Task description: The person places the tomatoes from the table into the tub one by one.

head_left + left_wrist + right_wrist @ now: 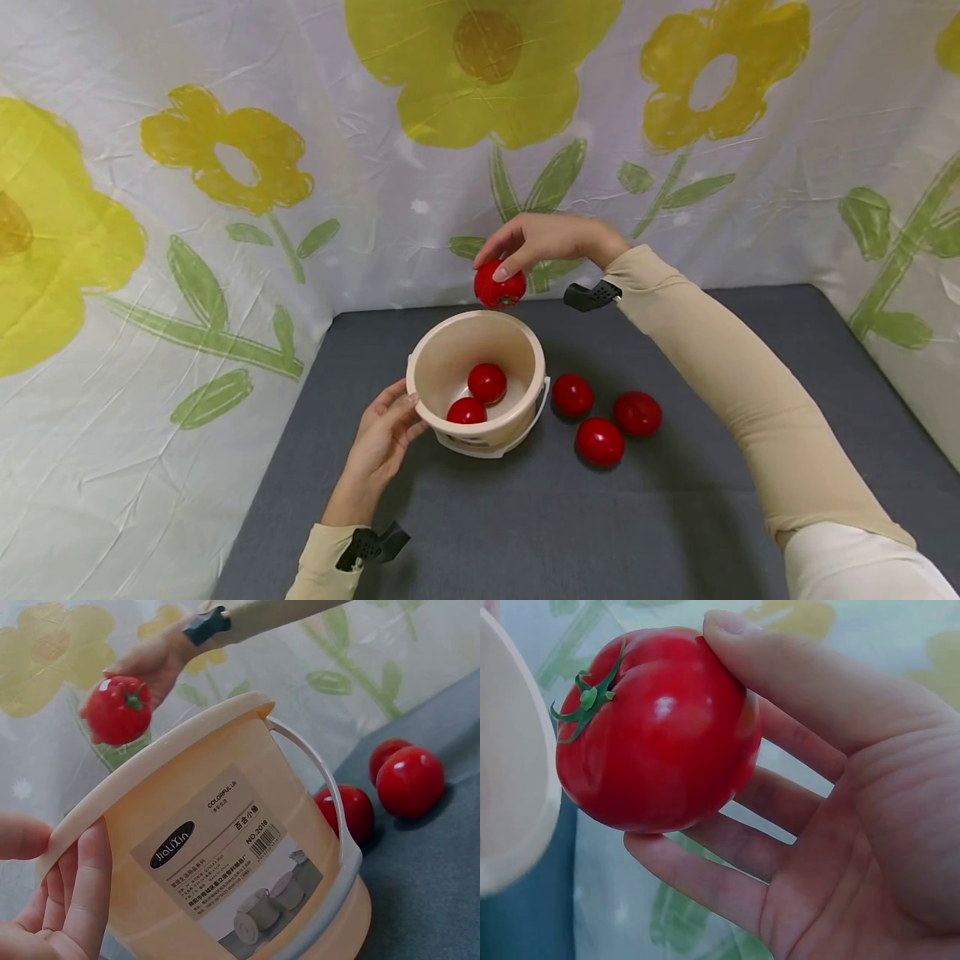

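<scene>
So the red tomato (660,750) is up in the air by the bucket's far rim, right hand (551,237) gripping it between thumb and fingers. Its green calyx (588,699) faces the bucket and tips downward in the head view; the tomato's roundish and a bit squat, so no real long axis to call. Left hand (382,442) has the rim of the cream bucket (461,342) pinched. The bucket's label (225,862) reads "JiaLiXin", "COLORFUL", "百合小桶" and "NO.2018" next to a barcode, small print's too tiny to read. Two tomatoes (487,383) sit inside, three more (600,442) on the dark grey table (540,533) to the right, yellow-flower sheet (375,217) behind
</scene>
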`<state>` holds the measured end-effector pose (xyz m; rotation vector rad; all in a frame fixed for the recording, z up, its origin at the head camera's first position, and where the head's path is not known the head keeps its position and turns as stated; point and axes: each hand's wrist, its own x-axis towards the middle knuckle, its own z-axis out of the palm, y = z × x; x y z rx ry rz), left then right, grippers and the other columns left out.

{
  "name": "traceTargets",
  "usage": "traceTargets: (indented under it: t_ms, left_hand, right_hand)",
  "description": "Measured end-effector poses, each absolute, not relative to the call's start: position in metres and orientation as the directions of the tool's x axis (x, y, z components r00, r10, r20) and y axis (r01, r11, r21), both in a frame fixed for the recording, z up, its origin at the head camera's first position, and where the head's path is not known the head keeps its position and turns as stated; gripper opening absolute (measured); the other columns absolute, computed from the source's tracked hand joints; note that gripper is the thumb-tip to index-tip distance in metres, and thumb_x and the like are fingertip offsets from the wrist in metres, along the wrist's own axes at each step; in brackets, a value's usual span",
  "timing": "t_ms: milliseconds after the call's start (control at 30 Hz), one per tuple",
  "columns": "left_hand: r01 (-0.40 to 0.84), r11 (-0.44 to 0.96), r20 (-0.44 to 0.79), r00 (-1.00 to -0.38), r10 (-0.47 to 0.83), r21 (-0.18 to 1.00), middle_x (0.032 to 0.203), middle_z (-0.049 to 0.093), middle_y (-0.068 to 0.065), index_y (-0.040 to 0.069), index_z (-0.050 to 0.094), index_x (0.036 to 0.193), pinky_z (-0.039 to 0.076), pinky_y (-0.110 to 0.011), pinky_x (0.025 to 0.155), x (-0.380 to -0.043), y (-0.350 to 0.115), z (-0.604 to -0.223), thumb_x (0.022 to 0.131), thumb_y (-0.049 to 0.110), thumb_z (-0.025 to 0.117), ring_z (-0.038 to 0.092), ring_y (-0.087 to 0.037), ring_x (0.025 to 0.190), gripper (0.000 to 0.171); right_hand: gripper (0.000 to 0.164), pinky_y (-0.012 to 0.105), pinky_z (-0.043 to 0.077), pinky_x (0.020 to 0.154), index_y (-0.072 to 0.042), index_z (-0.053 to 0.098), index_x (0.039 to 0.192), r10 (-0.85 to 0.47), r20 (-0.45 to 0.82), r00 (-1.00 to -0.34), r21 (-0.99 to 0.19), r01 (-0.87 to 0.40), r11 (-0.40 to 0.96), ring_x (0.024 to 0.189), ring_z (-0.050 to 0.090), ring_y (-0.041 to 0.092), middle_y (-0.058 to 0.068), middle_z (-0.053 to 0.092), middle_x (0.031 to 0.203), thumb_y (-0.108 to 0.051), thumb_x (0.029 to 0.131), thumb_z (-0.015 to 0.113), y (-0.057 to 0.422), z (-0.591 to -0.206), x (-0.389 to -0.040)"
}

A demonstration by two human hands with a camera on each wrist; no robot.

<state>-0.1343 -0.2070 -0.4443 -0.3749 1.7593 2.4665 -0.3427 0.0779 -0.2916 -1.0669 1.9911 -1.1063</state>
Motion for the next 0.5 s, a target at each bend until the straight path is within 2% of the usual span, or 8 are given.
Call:
traceTargets:
  t_ms: [267,500]
  left_hand:
    - [-0.207,-0.336,-0.243,-0.967,-0.071,0.919,0.119,0.058,-0.005,0.0,0.038,0.139,0.061,-0.024,0.07,-0.135,-0.207,-0.444,0.097,0.0,0.051,0.066,-0.009,0.084,0.044]
    - [-0.207,-0.323,-0.238,-0.969,-0.061,0.923,0.122,0.056,-0.005,0.0,0.038,0.14,0.06,-0.023,0.071,-0.136,-0.205,-0.445,0.097,0.001,0.051,0.065,-0.01,0.087,0.044]
  right_hand:
    - [0.041,0.04,0.06,0.087,-0.01,0.064,0.129,-0.905,-0.159,-0.394,-0.871,-0.376,0.317,0.108,0.066,0.024,0.008,0.068,0.123,-0.019,0.09,0.069,0.034,-0.294,-0.337]
    - [0.041,0.039,0.06,0.089,-0.009,0.065,0.128,-0.923,-0.199,-0.33,-0.883,-0.348,0.315,0.108,0.065,0.023,0.008,0.068,0.122,-0.018,0.088,0.071,0.01,-0.308,-0.331]
